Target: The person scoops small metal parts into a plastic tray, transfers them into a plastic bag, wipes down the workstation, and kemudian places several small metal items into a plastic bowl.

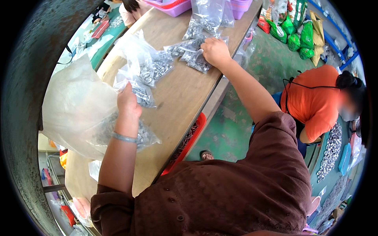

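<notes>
My left hand (128,101) is closed on the top of a small clear plastic bag (143,95) with silvery metal parts in its lower end. Beside that wrist, a large cloudy plastic bag (75,110) spreads over the left side of the table, more metal parts in its bottom. Farther right, my right hand (215,51) has its fingers curled on a filled bag of metal parts (197,61); its fingertips are partly hidden. Another filled bag (157,65) lies between my hands, and a taller bag (204,19) stands beyond the right one.
The wooden table (185,98) runs from near left to far right. A red bin (189,143) of metal parts sits below its near edge. Purple baskets (173,8) stand at the far end. A person in orange (313,100) works at a green table on the right, by green bags (295,35).
</notes>
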Demonstrator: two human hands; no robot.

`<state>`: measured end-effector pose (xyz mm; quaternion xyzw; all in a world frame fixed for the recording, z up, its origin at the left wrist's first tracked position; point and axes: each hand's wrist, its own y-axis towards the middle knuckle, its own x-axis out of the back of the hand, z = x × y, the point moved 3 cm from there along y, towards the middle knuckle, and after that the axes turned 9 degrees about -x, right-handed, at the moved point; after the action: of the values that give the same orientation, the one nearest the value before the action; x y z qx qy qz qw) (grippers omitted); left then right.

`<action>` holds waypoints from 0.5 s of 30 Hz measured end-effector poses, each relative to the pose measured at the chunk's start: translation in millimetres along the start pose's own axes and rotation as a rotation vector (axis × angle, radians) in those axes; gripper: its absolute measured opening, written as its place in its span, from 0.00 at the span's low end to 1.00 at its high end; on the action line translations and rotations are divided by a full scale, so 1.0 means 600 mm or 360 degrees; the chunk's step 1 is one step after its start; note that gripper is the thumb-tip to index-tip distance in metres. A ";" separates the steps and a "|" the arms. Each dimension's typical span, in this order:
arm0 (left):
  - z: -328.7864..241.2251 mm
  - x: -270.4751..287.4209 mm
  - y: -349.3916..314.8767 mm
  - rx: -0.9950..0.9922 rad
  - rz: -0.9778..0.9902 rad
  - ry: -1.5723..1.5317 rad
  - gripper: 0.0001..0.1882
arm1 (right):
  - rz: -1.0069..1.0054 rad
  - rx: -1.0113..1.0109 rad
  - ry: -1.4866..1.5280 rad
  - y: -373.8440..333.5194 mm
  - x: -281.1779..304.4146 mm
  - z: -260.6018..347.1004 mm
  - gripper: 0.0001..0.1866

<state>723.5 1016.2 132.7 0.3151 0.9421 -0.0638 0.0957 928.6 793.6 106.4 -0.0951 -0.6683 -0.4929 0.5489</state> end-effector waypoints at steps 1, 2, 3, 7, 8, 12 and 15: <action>0.001 0.001 0.002 -0.0004 0.0010 0.0004 0.16 | -0.0023 -0.0016 0.0087 0.004 -0.008 0.002 0.06; 0.001 0.001 0.002 0.0003 0.0014 -0.0005 0.16 | 0.0085 -0.0180 0.0192 0.013 -0.010 0.005 0.07; 0.000 -0.001 0.001 0.0010 0.0017 -0.0014 0.16 | 0.0195 -0.0343 0.0297 0.025 -0.009 0.012 0.08; -0.018 -0.014 -0.018 0.0032 -0.0035 0.0054 0.16 | 0.0233 -0.0676 0.0680 0.080 -0.021 -0.012 0.11; -0.018 -0.013 -0.019 0.0019 -0.0033 0.0047 0.16 | 0.0198 -0.0724 0.0721 0.090 -0.020 -0.018 0.11; -0.018 -0.010 -0.018 0.0021 -0.0009 0.0021 0.17 | 0.0122 -0.0838 0.0828 0.115 -0.004 -0.022 0.13; -0.024 -0.015 -0.025 0.0052 -0.0022 0.0026 0.17 | 0.0115 -0.0797 0.0832 0.119 -0.003 0.002 0.14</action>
<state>719.5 1001.5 149.7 0.3108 0.9437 -0.0773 0.0824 976.4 830.7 144.7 -0.1211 -0.3602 -0.6293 0.6779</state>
